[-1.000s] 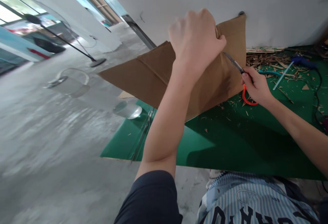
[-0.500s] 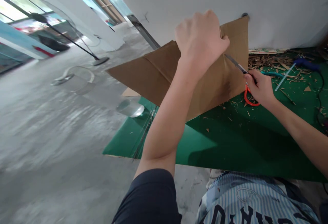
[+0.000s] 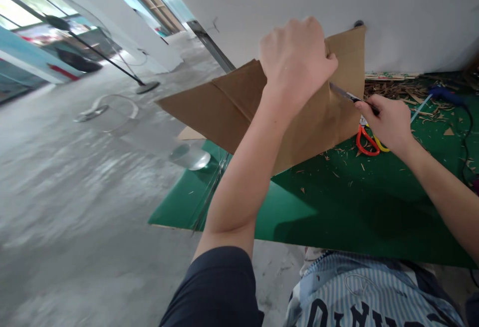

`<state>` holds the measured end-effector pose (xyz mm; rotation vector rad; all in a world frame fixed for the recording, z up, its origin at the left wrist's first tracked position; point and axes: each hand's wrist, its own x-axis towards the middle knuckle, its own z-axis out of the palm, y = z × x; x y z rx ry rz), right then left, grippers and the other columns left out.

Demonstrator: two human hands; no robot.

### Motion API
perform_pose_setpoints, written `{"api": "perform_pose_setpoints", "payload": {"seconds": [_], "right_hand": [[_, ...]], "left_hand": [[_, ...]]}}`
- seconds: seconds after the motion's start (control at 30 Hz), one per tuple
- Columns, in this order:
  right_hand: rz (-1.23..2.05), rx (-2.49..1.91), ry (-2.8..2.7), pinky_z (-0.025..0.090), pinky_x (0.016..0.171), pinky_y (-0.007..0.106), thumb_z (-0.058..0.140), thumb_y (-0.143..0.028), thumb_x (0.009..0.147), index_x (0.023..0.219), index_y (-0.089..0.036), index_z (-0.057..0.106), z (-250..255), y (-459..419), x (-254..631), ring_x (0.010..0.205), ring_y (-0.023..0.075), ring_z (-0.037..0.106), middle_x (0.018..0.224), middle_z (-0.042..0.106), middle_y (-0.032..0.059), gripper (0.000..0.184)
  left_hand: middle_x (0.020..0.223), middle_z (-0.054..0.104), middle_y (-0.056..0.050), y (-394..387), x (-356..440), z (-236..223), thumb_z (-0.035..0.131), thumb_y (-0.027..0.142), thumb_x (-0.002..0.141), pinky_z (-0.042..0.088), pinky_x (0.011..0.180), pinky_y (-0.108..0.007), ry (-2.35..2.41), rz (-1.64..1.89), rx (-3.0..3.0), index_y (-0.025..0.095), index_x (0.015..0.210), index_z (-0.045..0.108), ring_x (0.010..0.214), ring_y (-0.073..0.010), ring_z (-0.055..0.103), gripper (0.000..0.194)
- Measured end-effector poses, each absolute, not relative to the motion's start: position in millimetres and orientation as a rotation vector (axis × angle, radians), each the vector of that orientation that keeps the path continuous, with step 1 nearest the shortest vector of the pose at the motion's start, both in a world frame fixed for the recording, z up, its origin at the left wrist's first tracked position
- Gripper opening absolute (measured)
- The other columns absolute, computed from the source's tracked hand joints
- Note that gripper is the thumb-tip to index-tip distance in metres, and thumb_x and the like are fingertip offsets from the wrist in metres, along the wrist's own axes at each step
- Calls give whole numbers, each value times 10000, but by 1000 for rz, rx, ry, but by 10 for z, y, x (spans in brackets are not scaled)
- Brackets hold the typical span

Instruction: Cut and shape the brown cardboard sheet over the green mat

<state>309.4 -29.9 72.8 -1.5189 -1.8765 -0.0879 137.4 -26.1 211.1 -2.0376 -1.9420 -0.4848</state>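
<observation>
A creased sheet of brown cardboard is held up at a slant over the green table. My left hand is closed in a fist on its upper part; the fingertips are hidden from me. Coming in from the right, my right hand grips a utility knife with a dark handle. The knife's narrow metal blade points up and left, and its tip meets the cardboard just below my left hand. Under my right hand lies a pair of pliers with one red and one yellow handle.
Cardboard scraps are heaped at the back of the green table, against the white wall. A blue glue gun with a cord lies at right. Thin wires and a clear round object are at the left edge.
My right hand and the knife have shifted slightly right and down, uncovering the yellow plier handle. My left hand and the cardboard sit almost as before.
</observation>
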Motion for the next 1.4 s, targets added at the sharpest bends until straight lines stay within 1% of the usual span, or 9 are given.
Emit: {"api": "perform_pose_setpoints", "payload": {"seconds": [0.17,0.37,0.47,0.63,0.7,0.8,0.97,1.17,1.4], "right_hand": [[-216,-1703,-1948,217,584,288,359,-595,1022,832,-178,689,982,-413,2963,626,182,558,654,632,75,565],[-235,-1874,-2025,290,623,307,318,-556,1045,983,-150,698,1171,-576,2806,718,242,642,767,700,145,561],[-270,-1875,-2070,321,638,315,307,-484,1058,1062,-136,692,1223,-684,2769,751,258,663,795,714,161,519],[-280,-1862,-2201,342,639,314,306,-331,1053,1178,-130,685,1304,-751,2787,746,258,682,822,726,161,447],[-318,-1887,-2188,343,638,314,324,-362,1054,1167,-152,696,1332,-737,2806,751,260,690,850,734,156,442],[-371,-1924,-2134,329,626,314,349,-414,1051,1114,-175,713,1337,-718,2819,748,264,698,843,737,144,440],[-299,-1930,-2077,348,644,328,334,-439,1054,1075,-143,711,1292,-743,2794,735,262,682,823,725,164,480],[-258,-1900,-2025,364,665,358,387,-420,1039,963,-140,706,1314,-761,2689,761,293,678,761,689,170,431],[-301,-1761,-2008,380,627,346,266,-336,1044,953,-157,699,1202,-780,2531,719,277,662,627,638,142,478]], "left_hand": [[989,760,-143,-264,1360,2107,556,372,876,537,831,-462,-1940,-463,-2061,182,940,722,1039,-401,715,260],[1068,762,-123,-269,1330,2105,509,426,890,522,835,-453,-1929,-448,-2069,236,960,707,1033,-377,702,283],[1090,767,-111,-262,1321,2111,476,450,893,527,820,-429,-1924,-406,-2059,248,1019,713,1021,-351,698,336],[1075,763,-99,-222,1285,2117,499,498,868,503,904,-485,-1956,-456,-2120,324,1139,713,1110,-388,659,387],[1066,761,-98,-207,1273,2115,502,496,862,497,914,-500,-1967,-458,-2126,330,1148,708,1119,-391,650,389],[1104,751,-139,-195,1263,2115,468,485,868,505,849,-513,-1917,-442,-2150,263,1090,712,1041,-389,669,397],[1118,743,-176,-201,1232,2140,435,504,887,507,786,-497,-1863,-400,-2182,218,1021,707,974,-376,670,417],[1221,718,-146,-238,1138,2150,545,360,896,515,894,-479,-1746,-376,-2258,194,1186,676,1173,-400,636,359],[1263,700,-147,-186,1118,2128,561,363,940,505,914,-496,-1763,-374,-2273,222,1164,665,1183,-404,628,284]]}}
